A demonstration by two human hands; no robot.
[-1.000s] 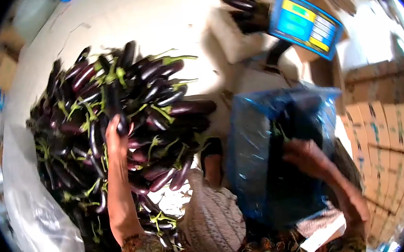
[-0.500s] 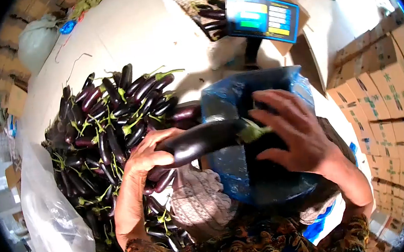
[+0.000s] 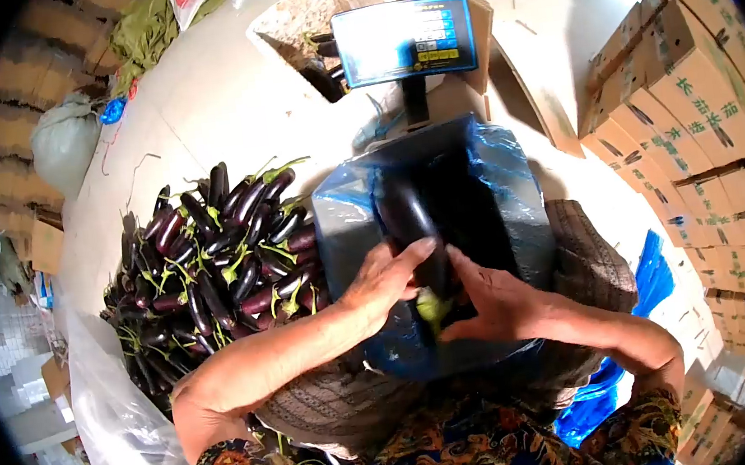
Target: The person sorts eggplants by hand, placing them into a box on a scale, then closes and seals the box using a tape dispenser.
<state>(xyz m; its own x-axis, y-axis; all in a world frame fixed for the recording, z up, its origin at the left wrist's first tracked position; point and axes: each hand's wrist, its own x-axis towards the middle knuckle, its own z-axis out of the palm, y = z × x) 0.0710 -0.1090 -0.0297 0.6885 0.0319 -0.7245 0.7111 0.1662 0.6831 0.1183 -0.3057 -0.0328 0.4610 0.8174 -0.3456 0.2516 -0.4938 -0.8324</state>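
A dark purple eggplant [image 3: 404, 206] lies lengthwise along the left inner side of a box lined with blue plastic [image 3: 514, 195]. Its green stem end points toward my body. My left hand [image 3: 384, 278] is closed on the eggplant from the left, thumb across the top. From the right, my right hand [image 3: 500, 303] cups the stem end, forefinger and thumb to either side of it; its other fingers are partly hidden. The inside of the box is very dark, so what else lies there cannot be made out.
A large heap of eggplants [image 3: 203, 259] lies to the left by clear plastic sheeting [image 3: 130, 430]. Behind the box stands a scale display [image 3: 405, 40] on a post. A foam box [image 3: 287, 23] holds more eggplants. Stacked cartons [image 3: 696, 117] line the right, and a pale sack [image 3: 64, 147] sits far left.
The eggplant has turned from crosswise above the box to lengthwise inside its left part. My left hand moved right with it; my right hand came down to its stem end. The view shifted.
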